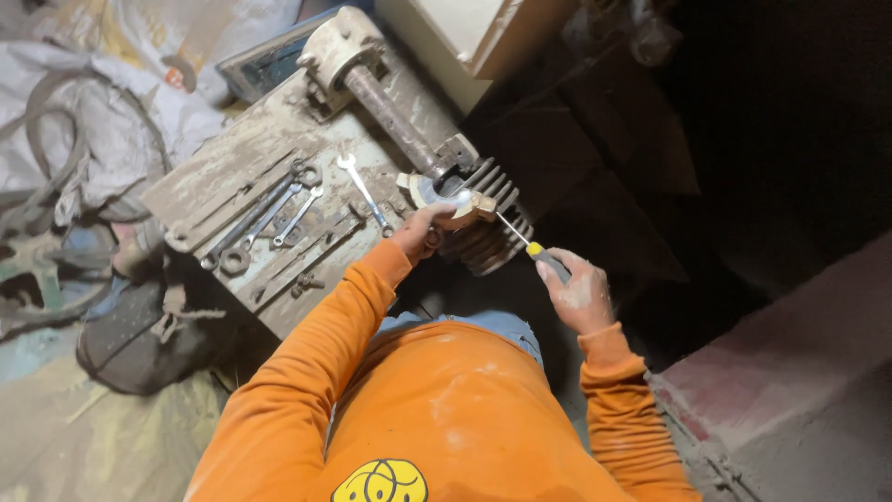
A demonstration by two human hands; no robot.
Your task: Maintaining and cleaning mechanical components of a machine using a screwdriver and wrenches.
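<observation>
Left hand (420, 231) out over the near end of a finned metal cylinder (488, 223), grip closed around a pale, brightly lit fitting (462, 206) on its face. Right hand (578, 296) lower and to the right, grip wrapped shut around a screwdriver (531, 249) with a yellow collar and dark handle; thin shaft angled up and left, tip meeting the fitting. Cylinder lying on its side at the right edge of a dusty grey table (214, 181), joined to a long rusty shaft (390, 113) running up-left to a cream-coloured housing (336, 48).

Round yellow emblem with looping dark lines (381, 482) at the bottom, on the chest of the orange sweatshirt (446, 409). Small round orange mark (177, 76) on pale crumpled sheeting (102, 112) at upper left. Cream box-shaped casing (474, 33) at top centre, plain sided.

Spread on the table, left of the hands: an open-ended spanner (364, 193) pointing toward the left wrist, a smaller combination spanner (299, 214), two long ring spanners (253, 223) side by side, and a few loose bolts (307, 282) near the front edge. Dark worn bag (139, 344) on the floor below the table's left corner. Grey hose (56, 121) looped over the sheeting. Pinkish concrete ledge (790, 372) at lower right; deep shadow behind the cylinder, nothing discernible there.
</observation>
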